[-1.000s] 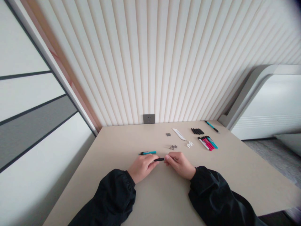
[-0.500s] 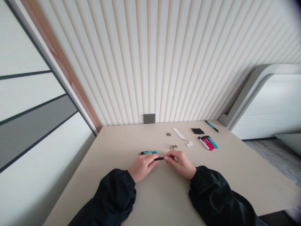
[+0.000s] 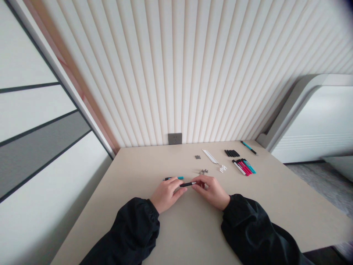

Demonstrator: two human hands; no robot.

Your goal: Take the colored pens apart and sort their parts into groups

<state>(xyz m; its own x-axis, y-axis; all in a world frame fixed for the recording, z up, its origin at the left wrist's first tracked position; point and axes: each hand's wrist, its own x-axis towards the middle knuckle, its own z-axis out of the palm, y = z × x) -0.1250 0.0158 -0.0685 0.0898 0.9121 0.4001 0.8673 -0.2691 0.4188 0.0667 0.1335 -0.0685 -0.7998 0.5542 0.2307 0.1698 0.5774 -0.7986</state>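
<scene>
Near the middle of the table [image 3: 190, 228], my left hand [image 3: 167, 194] is closed around a black pen barrel [image 3: 186, 184], which points to the right. A pale, silvery tip [image 3: 193, 183] shows at the barrel's right end. My right hand [image 3: 209, 189] pinches at this tip with thumb and forefinger; the contact itself is partly hidden. A teal and black pen part [image 3: 179, 178] lies just behind my left hand, half covered by its fingers. Small silver cone tips [image 3: 204, 171] lie in a cluster behind my right hand.
Farther back lie small grey pieces [image 3: 198, 157], thin white refills [image 3: 210, 156], small white parts [image 3: 223, 168] and a row of black tubes [image 3: 232, 153]. White, red and teal pen barrels [image 3: 244, 167] lie at right. A teal and black pen [image 3: 248, 147] rests near the back right corner.
The right fingers have slid back slightly along the pen barrel, and its silvery tip now shows between the hands. The barrel tilts up a little more at its right end.
</scene>
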